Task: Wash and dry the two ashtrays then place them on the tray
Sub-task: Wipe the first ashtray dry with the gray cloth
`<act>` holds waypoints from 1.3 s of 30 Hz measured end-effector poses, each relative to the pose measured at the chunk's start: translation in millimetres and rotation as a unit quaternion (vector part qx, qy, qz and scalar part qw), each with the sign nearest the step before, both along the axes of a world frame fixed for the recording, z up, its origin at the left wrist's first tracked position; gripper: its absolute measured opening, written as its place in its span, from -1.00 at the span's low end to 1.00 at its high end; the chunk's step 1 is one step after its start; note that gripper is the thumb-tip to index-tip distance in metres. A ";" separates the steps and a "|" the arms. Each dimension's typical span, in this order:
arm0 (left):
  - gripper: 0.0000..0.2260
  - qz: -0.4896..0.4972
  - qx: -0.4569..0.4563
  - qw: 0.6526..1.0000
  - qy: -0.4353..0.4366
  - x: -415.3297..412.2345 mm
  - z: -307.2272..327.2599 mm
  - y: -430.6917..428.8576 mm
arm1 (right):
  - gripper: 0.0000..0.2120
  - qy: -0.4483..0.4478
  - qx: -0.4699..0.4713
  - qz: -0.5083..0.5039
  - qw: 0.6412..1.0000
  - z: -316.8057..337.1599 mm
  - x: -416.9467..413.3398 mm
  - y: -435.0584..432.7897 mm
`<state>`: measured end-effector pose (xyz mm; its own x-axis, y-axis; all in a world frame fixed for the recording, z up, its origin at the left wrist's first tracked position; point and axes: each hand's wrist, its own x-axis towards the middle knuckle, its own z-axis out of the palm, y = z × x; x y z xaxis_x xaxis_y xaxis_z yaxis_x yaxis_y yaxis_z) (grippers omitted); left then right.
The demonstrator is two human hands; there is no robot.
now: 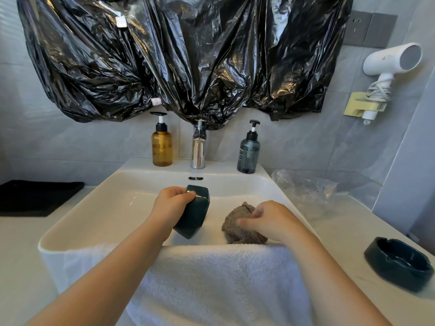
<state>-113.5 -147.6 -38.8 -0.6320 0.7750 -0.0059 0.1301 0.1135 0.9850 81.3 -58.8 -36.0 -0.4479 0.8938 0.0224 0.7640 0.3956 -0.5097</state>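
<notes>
Two bare hands work over a white sink (101, 208), seen from above at head height. The left hand (173, 203) has its fingers curled over the rim of a dark green ashtray (196, 215). It grips the ashtray and holds it tipped up on its edge above the basin.

The right hand (270, 220), just beside it, has its fingers bent and bunched into a grey-brown cloth (235, 229), gripping it. The cloth sits crumpled at the near side of the basin, close to the held ashtray but not touching it. Beneath both forearms a thick white towel (211, 278) hangs over the sink's near rim.

A second dark green ashtray (399, 263) stands upright on the pale bench (341, 231), well out to the right of the right hand and nearer the viewer. A flat black tray (35, 196) lies on the bench far to the left of the left hand.

Beyond the hands, at the back edge of the sink, stands a chrome tap (199, 147). An amber pump bottle (162, 147) is on the left hand's side of it and a dark teal pump bottle (248, 151) on the right hand's side. A crumpled clear plastic bag (303, 187) lies on the bench beyond the right hand.

Black plastic sheeting (176, 55) hangs on the wall above the tap. A white hair dryer (390, 60) is mounted on the wall high to the right.
</notes>
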 end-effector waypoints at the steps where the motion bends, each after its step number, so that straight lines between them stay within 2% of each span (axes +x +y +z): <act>1: -0.90 -0.001 0.003 1.000 0.002 -0.4 -0.8 0.0 | -0.50 -0.035 -0.020 0.008 0.999 -0.8 2.5 -0.8; 3: -0.90 -0.004 0.009 1.000 0.011 -1.6 -1.5 -0.8 | -0.66 -0.060 -0.034 0.022 0.997 -5.5 2.1 -1.6; 4: -0.91 -0.007 0.011 1.000 0.013 -1.8 -2.1 -1.2 | -0.75 -0.035 -0.037 0.023 0.998 -8.1 1.0 -0.8; 6: -0.93 -0.017 0.011 1.000 0.019 -1.9 -3.0 -0.9 | -0.85 0.070 -0.049 0.019 0.996 -10.8 -0.2 1.5; 8: -0.93 -0.025 0.006 0.999 0.026 -1.6 -3.4 -0.7 | -0.83 0.188 -0.044 0.013 0.981 -10.0 -1.2 4.0; 11: -0.92 -0.036 0.009 0.999 0.035 -0.2 -2.9 -1.0 | -0.82 0.304 -0.022 0.006 0.952 -6.8 -4.5 5.6; 14: -0.89 -0.053 0.018 0.998 0.036 1.9 -1.3 -2.3 | -0.84 0.417 -0.032 0.002 0.908 -0.5 -7.9 4.4; 16: -0.89 -0.063 0.034 0.997 0.036 2.8 -0.9 -3.4 | -0.87 0.478 0.012 0.016 0.878 5.6 -11.2 -1.2; 19: -0.90 -0.068 0.054 0.995 0.037 2.8 -1.9 -4.1 | -0.88 0.445 0.081 0.074 0.889 8.2 -23.7 -10.6; 22: -0.89 -0.079 0.060 0.994 0.047 4.1 -2.2 -4.6 | -0.87 0.407 0.030 0.129 0.904 0.1 -42.1 -15.5; 25: -0.89 -0.111 0.063 0.990 0.061 5.7 -2.6 -4.6 | -0.90 0.397 0.029 0.125 0.909 -6.9 -55.2 -10.6; 31: -0.88 -0.147 0.037 0.983 0.103 6.0 -7.7 -2.7 | -0.81 0.374 0.034 0.074 0.924 -11.4 -58.2 1.4; 34: -0.87 -0.133 0.043 0.986 0.097 4.1 -7.1 -2.3 | -0.75 0.359 0.034 0.095 0.928 -14.3 -55.7 0.6; 39: -0.87 -0.126 0.055 0.985 0.106 2.7 -5.5 -2.8 | -0.77 0.314 0.104 0.137 0.934 -16.4 -58.3 -5.2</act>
